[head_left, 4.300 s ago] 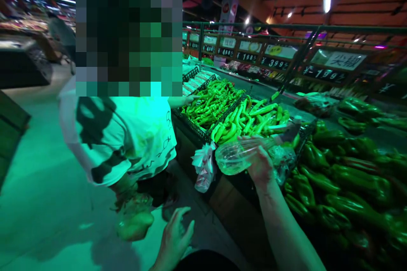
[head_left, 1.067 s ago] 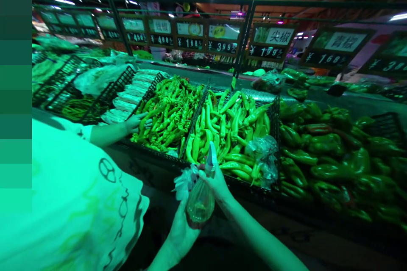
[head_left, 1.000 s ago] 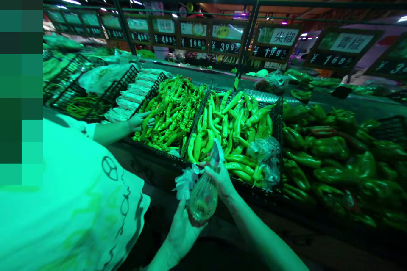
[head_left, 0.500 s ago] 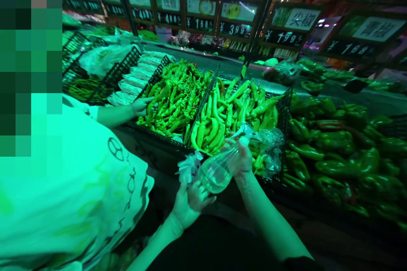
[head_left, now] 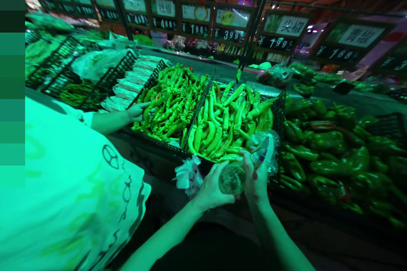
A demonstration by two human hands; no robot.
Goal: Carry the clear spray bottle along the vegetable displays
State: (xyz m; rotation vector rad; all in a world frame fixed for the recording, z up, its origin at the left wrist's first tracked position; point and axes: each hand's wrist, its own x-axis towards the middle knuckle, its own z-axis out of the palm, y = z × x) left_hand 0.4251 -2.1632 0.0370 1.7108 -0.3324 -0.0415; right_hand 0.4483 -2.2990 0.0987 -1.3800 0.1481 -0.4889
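Observation:
My left hand (head_left: 210, 188) is curled around the broad base of a clear bottle (head_left: 232, 178), whose round bottom faces me. Farther up, my right hand (head_left: 256, 180) grips the bottle, fingers raised, and the bottle's upper end shows past it, hard to separate from a crumpled clear plastic bag (head_left: 273, 146). Both hands are just in front of a black crate of long light-green peppers (head_left: 211, 133). A tied plastic bag (head_left: 188, 175) hangs at the crate's front edge, left of my left hand.
At left, a person in a light shirt (head_left: 79, 190) reaches a hand (head_left: 136, 112) into a crate of wrinkled thin peppers (head_left: 173, 108). Darker green peppers (head_left: 330, 148) are heaped at right. Price signs (head_left: 229, 21) hang along a rail behind.
The bottle has turned so its bottom faces me, and both hands have shifted slightly to the right and down with it. The other person's hand stays at the thin peppers.

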